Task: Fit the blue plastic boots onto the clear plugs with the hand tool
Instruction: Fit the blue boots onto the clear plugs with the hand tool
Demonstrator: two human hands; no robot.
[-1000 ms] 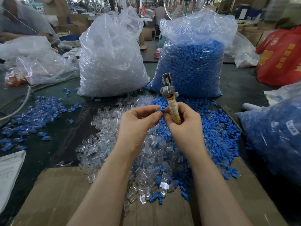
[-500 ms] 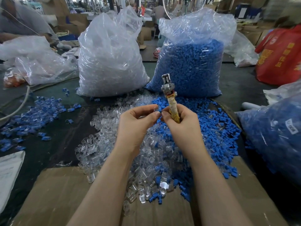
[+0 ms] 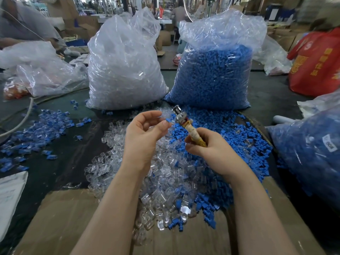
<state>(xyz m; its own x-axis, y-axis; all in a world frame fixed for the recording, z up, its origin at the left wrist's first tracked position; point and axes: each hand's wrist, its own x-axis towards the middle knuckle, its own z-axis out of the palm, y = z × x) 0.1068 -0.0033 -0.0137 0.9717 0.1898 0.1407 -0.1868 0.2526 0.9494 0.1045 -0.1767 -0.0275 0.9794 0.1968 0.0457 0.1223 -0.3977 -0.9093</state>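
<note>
boot to the tool tip

your left hand pinches 1 blue boot between thumb and fingertip, just beside the metal head of the hand tool. your right hand is curled round the tool's wrapped handle, with the head tilted up and to the left. whether a clear plug already sits in that head is too small to tell.

to do this step well, keep the tool steady in the right hand and let the left bring the boot in. line the boot's open end up with the head before you push. hold the boot near its back edge, so your fingertip stays out of the metal parts. if it goes on crooked, back off and square it again rather than force it.

loose clear plugs lie heaped under your wrists and loose blue boots spread to the right, the 2 heaps mixing at the near edge on the cardboard. blue and clear pieces lie scattered at the left; whether they are finished is hard to say.

behind stand 2 plastic sacks: the left sack holds clear plugs, the right sack holds blue boots. a third bag of blue boots sits at your right.
</note>
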